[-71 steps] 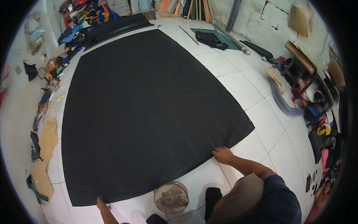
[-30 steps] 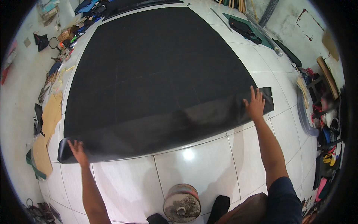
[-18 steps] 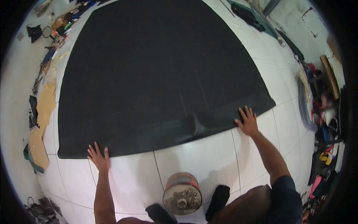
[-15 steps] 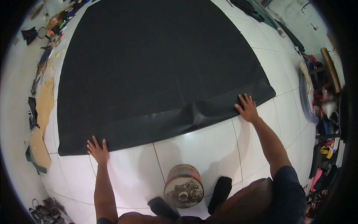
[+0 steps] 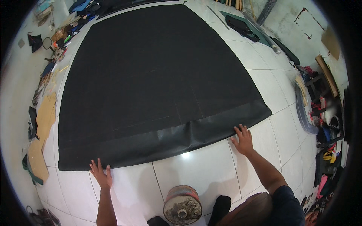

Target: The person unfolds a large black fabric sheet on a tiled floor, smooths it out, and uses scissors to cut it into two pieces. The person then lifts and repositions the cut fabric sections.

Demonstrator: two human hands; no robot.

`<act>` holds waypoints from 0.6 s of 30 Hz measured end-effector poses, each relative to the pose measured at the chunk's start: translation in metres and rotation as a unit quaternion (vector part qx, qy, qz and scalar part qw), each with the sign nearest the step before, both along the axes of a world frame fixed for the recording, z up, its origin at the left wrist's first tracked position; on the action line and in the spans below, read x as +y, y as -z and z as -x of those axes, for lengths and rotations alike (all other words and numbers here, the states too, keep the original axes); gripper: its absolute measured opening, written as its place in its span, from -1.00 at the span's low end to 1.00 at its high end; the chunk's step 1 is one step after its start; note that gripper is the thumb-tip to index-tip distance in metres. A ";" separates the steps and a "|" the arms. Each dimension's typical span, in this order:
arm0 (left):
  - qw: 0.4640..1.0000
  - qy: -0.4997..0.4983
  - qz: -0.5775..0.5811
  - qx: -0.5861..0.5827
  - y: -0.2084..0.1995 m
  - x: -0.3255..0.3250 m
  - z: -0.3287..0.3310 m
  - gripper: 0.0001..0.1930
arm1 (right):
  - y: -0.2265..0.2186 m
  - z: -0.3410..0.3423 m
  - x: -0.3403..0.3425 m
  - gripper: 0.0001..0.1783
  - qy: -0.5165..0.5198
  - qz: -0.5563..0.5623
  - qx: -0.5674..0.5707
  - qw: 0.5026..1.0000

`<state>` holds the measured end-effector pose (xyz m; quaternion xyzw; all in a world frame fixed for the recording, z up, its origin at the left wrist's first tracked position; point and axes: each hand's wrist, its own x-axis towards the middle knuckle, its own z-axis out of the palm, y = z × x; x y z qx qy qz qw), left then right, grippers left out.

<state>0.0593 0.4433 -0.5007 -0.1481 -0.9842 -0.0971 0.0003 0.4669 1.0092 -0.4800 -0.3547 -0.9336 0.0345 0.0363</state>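
Observation:
A large black sheet (image 5: 151, 67) lies spread on the white tiled floor. Along its near side runs a folded-over strip (image 5: 158, 139) with a glossier face and a small crease near its middle. My left hand (image 5: 101, 175) rests flat with fingers spread at the near edge, toward the left corner. Farther right, my right hand (image 5: 242, 140) lies on the same edge, fingers apart, short of the right corner. Neither hand grips anything. Faint pale lines show on the sheet's dark surface.
Between my feet stands a worn round metal can (image 5: 182, 207). Tan cardboard pieces (image 5: 42, 132) lean along the left wall. At right are a clear plastic bin (image 5: 304, 109) and cluttered shelving. A long roll (image 5: 273, 46) lies at the far right near a green sheet (image 5: 232, 17).
The view has tipped up, so more of the far floor shows. My right hand has slid left and nearer along the fold, and the crease looks flatter. My left hand stays at the edge.

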 end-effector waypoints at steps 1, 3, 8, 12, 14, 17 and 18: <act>1.000 0.022 0.019 -0.011 -0.001 0.000 -0.003 -0.28 | -0.001 0.004 -0.007 -0.26 0.003 0.000 -0.027 1.000; 0.999 -0.002 0.015 -0.038 0.009 0.005 0.002 -0.24 | -0.002 0.006 -0.007 -0.24 0.019 0.022 -0.062 0.998; 0.995 -0.006 0.056 -0.078 0.016 0.014 0.021 -0.19 | 0.004 0.014 0.018 -0.18 0.051 0.085 -0.064 0.993; 0.994 0.013 0.089 -0.065 0.031 -0.003 0.049 -0.16 | 0.009 0.027 0.035 -0.07 0.004 0.139 -0.031 0.990; 0.993 0.020 0.098 -0.060 0.037 0.004 0.059 -0.23 | 0.021 -0.003 0.059 -0.16 -0.049 0.116 0.044 0.991; 0.998 -0.060 -0.027 0.020 0.013 -0.010 0.041 -0.26 | 0.007 -0.008 0.039 -0.36 0.061 0.060 0.131 0.988; 0.991 -0.107 -0.074 0.032 0.017 -0.008 0.043 -0.24 | 0.005 -0.023 0.040 -0.35 0.121 0.073 0.140 0.980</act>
